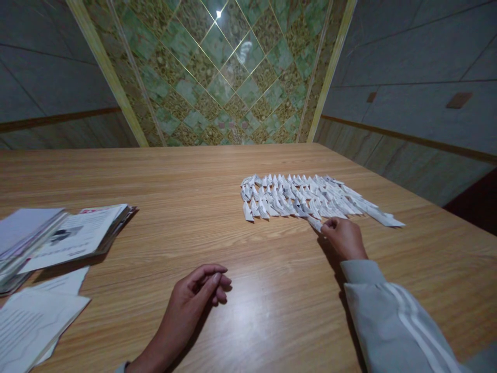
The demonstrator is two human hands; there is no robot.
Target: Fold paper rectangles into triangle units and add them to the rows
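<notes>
Several small folded white paper pieces [306, 199] lie in neat rows on the wooden table [186, 176], right of centre. My right hand [344, 237] reaches to the front edge of the rows and pinches one folded paper piece [315, 224] between thumb and fingers. My left hand [196, 295] rests on the table near me, fingers loosely curled, holding nothing that I can see. My right arm wears a grey sleeve with white stripes [392, 316].
A stack of booklets and printed sheets [66, 235] lies at the left edge of the table, with loose white papers [34, 318] in front of it. Tiled walls rise behind the table; the table's right edge [446, 215] runs diagonally.
</notes>
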